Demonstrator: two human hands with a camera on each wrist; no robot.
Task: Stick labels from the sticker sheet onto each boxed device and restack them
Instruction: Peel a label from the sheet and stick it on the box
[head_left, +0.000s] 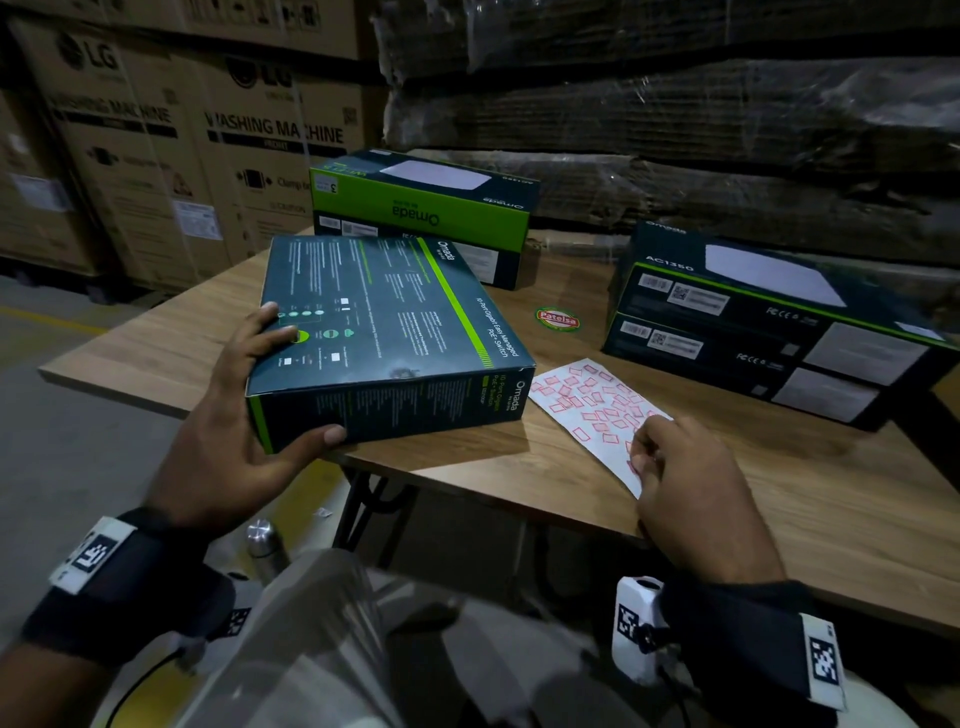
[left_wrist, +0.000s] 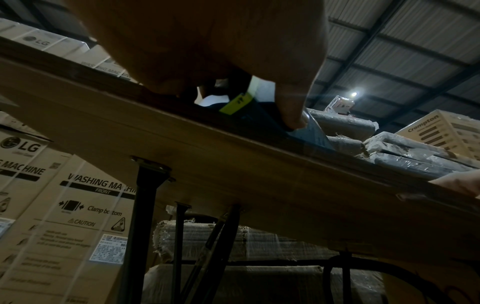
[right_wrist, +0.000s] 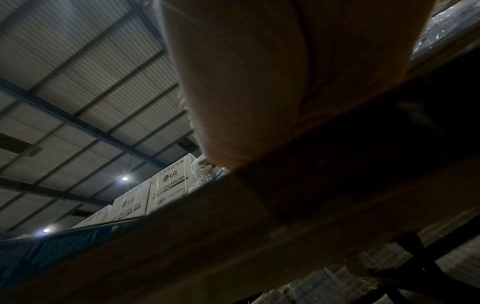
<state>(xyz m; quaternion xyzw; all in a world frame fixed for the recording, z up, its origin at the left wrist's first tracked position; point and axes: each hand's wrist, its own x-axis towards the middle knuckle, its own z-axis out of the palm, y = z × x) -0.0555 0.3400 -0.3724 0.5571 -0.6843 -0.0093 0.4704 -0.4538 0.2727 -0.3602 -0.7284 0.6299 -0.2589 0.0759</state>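
Observation:
A dark flat Omada switch box with green stripes lies at the near left corner of the wooden table. My left hand grips its near left corner, thumb on the front side, fingers on top; the left wrist view shows the thumb on the box. A white sticker sheet with several red-outlined labels lies to the right of the box. My right hand rests on the sheet's near corner, fingertips curled and pinching at a label there. The right wrist view shows only the hand and table edge.
A stack of two dark AC1350 boxes stands at the right. A green-fronted Omada box stack stands at the back. A round Patelsa sticker is on the tabletop. LG washing machine cartons and wrapped pallets stand behind. A steel bottle stands below.

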